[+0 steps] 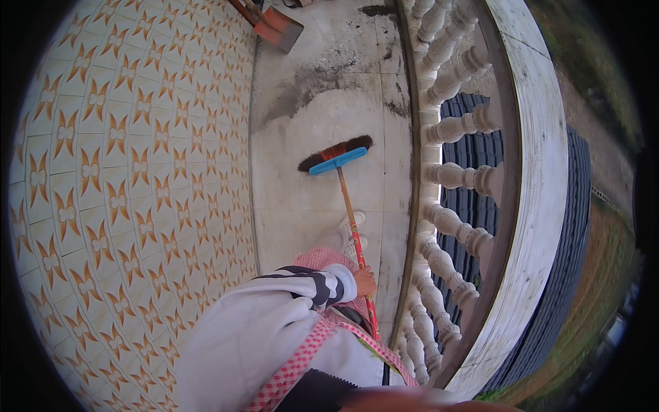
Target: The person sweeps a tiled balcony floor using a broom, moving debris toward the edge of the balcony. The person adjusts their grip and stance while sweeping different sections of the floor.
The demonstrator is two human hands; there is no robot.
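Observation:
My left hand (364,281) is closed around the red patterned upper part of a broom handle (356,242). The handle runs down to bare wood and ends in a blue plastic broom head (337,161). Dark bristles with a reddish middle (334,149) rest on the pale floor (329,193), ahead of my light-coloured shoes (354,221). I wear a pink-and-white checked apron (322,256) over a white top with a black-and-white patterned sleeve. My right hand cannot be made out; a blurred shape at the bottom edge is too close to identify.
A tiled wall (139,170) with orange motifs borders the left side. To the right runs a balustrade with white balusters (453,176) and a broad rail (540,170). An orange shovel (278,30) lies ahead by the wall. Dark stains (304,92) mark the floor.

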